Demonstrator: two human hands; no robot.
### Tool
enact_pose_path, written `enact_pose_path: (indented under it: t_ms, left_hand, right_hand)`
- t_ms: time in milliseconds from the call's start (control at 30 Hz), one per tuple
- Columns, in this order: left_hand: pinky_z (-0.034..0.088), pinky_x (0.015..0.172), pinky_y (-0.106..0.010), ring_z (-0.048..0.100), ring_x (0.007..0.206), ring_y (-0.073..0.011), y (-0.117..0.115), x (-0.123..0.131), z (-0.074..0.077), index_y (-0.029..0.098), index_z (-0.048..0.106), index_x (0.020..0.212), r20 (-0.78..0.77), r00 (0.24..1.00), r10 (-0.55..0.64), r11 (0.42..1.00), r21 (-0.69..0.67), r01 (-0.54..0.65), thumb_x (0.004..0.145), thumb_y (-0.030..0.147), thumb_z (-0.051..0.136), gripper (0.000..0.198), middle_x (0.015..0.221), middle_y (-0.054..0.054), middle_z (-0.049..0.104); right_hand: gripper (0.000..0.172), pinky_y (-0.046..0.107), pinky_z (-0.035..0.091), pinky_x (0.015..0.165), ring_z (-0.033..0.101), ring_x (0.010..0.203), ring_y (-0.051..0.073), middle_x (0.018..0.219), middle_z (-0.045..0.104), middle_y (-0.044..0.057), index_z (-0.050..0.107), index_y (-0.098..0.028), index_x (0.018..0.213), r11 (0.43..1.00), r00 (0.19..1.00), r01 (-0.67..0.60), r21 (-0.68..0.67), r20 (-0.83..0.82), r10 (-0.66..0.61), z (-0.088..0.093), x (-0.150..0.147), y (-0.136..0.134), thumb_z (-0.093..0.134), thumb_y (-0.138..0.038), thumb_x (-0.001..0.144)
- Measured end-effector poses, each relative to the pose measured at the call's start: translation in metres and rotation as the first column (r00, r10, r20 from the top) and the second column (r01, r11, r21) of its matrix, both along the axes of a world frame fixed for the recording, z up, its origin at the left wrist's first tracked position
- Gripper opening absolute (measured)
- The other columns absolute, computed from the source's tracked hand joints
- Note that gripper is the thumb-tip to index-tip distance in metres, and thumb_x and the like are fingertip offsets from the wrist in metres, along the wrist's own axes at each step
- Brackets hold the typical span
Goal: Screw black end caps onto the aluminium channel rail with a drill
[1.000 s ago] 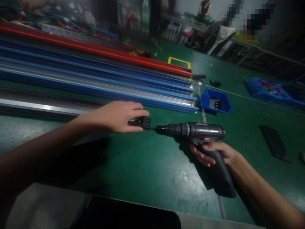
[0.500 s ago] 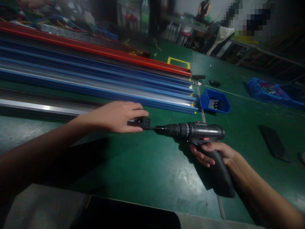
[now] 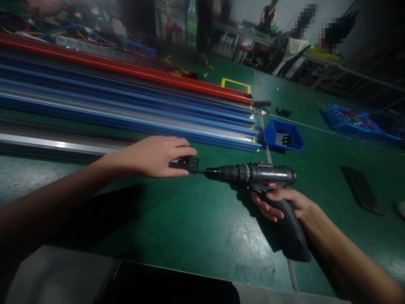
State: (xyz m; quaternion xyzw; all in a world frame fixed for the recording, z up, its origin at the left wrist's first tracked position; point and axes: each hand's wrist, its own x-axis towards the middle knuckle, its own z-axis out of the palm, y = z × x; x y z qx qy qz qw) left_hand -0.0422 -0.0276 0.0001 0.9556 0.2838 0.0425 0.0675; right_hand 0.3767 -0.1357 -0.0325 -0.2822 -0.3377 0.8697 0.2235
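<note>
My left hand point(image 3: 156, 155) lies over the end of a long dark metal rail point(image 3: 60, 145) on the green table and pinches a small black end piece point(image 3: 191, 163) fitted to it. My right hand point(image 3: 281, 202) grips the handle of a black cordless drill point(image 3: 264, 177). The drill lies level, and its bit touches the end piece from the right.
Long blue, silver and red rails point(image 3: 133, 101) are stacked behind the hands. A small blue bin point(image 3: 284, 136) with black parts stands at their right end. A flat black piece point(image 3: 361, 190) lies at the right, a blue tray point(image 3: 360, 120) farther back. People sit at far tables.
The view has shifted slightly. Both hands and the drill stay in the same pose against the end piece.
</note>
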Motion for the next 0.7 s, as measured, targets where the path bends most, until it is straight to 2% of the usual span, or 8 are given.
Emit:
enact_pose_path:
  t_ms: [400,700]
  left_hand:
    - [0.052,0.086,-0.036,0.067,0.108,-0.0277,-0.0005,-0.0004,0.0007,0.032,0.062,0.145,0.005,1.0,0.002,1.0,-0.007,-0.002,0.1,0.065,0.053,0.056,0.134,-0.011,0.068]
    - [0.052,0.087,-0.036,0.067,0.107,-0.0277,-0.0008,0.0001,0.0018,0.033,0.061,0.145,0.001,1.0,0.008,1.0,-0.015,-0.008,0.099,0.063,0.055,0.056,0.134,-0.011,0.067]
  right_hand:
    - [0.026,0.02,0.056,0.056,0.046,0.047,0.005,0.078,0.066,0.004,0.076,-0.004,0.108,1.0,1.0,0.011,-0.005,-0.007,-0.011,-0.0013,0.0008,-0.0007,0.072,-0.027,0.095]
    - [0.026,0.02,0.058,0.058,0.05,0.047,0.004,0.081,0.066,0.004,0.075,-0.004,0.108,0.999,1.0,0.005,-0.033,-0.005,-0.005,-0.0002,0.0013,-0.0008,0.073,-0.026,0.095]
